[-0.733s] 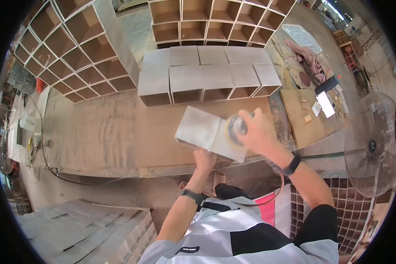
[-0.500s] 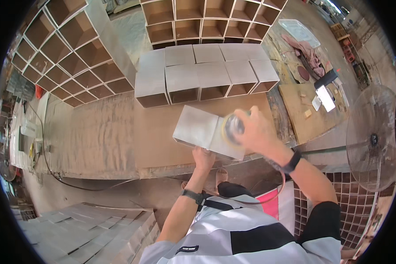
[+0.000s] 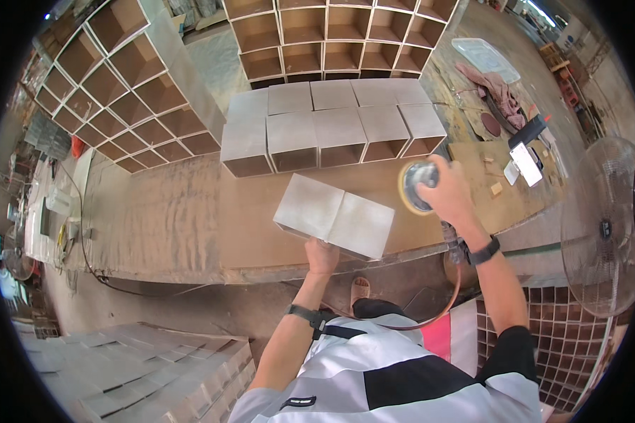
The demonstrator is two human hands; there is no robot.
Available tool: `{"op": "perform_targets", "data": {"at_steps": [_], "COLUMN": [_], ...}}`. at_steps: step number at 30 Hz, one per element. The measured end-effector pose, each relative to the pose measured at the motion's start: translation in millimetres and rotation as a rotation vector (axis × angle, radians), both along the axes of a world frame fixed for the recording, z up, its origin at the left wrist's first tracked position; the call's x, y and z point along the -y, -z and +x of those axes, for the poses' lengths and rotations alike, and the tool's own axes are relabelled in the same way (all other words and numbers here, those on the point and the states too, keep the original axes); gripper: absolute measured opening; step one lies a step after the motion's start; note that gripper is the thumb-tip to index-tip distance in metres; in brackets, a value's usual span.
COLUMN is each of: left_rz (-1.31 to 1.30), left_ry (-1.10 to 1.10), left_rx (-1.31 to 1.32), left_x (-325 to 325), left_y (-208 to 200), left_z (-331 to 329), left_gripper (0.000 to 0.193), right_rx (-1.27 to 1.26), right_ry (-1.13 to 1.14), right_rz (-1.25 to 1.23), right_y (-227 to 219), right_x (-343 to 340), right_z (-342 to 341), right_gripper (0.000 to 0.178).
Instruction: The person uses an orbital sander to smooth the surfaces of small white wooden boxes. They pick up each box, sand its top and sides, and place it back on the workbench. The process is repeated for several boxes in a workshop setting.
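1. Pale boxes, a touching pair, are lying askew on a brown worktop at the frame's centre.
2. The left hand is clamping their near edge, just below centre.
3. The right hand is gripping a round sander right of centre, apart from them.
4. A cubby stack is standing upper left.

The near pair of boxes looks matt and fairly smooth, kinda like painted board. The brown table covering is dull and wrinkly, the tray is see-through plastic, and that rag is just crumpled cloth.
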State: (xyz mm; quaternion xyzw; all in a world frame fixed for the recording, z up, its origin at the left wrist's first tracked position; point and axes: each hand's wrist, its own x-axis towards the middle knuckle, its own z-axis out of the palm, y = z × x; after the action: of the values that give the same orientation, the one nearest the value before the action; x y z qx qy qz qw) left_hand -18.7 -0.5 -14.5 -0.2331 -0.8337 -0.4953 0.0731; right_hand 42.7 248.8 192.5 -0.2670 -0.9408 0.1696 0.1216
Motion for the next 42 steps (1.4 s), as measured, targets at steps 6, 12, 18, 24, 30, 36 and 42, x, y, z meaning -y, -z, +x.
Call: {"op": "perform_targets", "data": {"at_steps": [6,12,18,24,30,36,42], "left_rz": [0.098,-0.008,-0.008,0.463,0.837,1.463,1.121], "left_ry": [-0.024,-0.068,-0.252,-0.254,-0.107,-0.294,-0.611], "left_rx": [0.106,0.197,0.285,0.494,0.487,0.701,0.443], "left_x": [3.0,9.7,11.3,28.5,85.5,100.4,184.8], "left_y": [-5.7,-33.0,-35.7,-82.9,-42.3,-99.3,-97.4], "left_z": [1.5,4.9,15.5,13.2,22.5,43.7,24.7], "left_gripper": [0.028,0.026,0.021,0.025,0.040,0.043,0.036], "right_rx": [-0.717,-1.145,-1.295,-1.194,-1.070,-0.993,-1.088], "right_ry": [0.192,0.287,0.091,-0.090,-0.249,-0.415,-0.193], "right_rz": [-0.591,-1.464,-1.998,-2.215,-2.354,-2.476,-2.490], "right_y": [8.0,61.6,127.6,155.8,180.6,157.4,163.2], "right_x": [-10.8,-50.1,-57.0,-69.0,-86.2,-81.2,-56.8], "right_z": [44.8,79.2,79.5,70.0,59.0,49.7,45.5], "right_gripper": [0.053,0.034,0.041,0.044,0.044,0.042,0.044]}}
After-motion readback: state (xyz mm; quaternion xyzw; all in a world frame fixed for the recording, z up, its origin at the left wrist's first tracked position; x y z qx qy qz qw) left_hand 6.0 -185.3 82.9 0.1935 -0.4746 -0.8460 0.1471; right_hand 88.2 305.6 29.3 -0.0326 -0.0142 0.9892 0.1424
